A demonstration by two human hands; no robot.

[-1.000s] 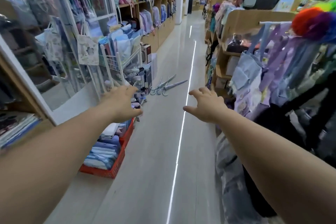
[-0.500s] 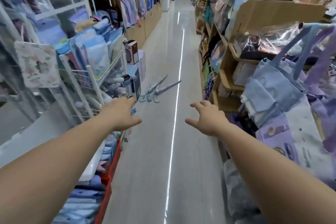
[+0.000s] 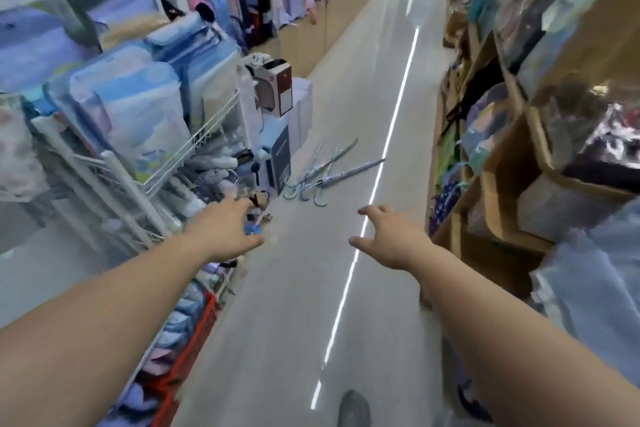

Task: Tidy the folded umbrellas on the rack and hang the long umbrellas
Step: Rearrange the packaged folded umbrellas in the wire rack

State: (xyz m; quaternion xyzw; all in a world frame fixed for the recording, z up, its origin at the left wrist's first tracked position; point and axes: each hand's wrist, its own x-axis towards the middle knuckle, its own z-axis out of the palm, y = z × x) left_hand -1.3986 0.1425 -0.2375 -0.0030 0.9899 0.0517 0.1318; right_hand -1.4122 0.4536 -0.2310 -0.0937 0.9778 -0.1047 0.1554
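- This was a shop aisle with a glossy grey floor. Wooden shelves of bags ran down the right, and a white wire rack stood on the left.
- The long pastel umbrellas with hooked handles lay in a loose heap on the floor just beside a stack of cardboard boxes, well ahead of both hands.
- Small folded umbrellas seemed to be jumbled on the rack's lower tier, but blur made them hard to tell apart.
- The left hand reached forward near the rack's lower corner, empty with its fingers loosely spread. The right hand was the same, empty and spread over the floor.
- My read is that this was the approach and nothing had been picked up yet. The next move called for getting closer, bending down and gripping the long umbrellas by shaft or hook.
- As for writing, the dark red and white box on top carried a small mark, too blurred to read. Nothing else was legible.
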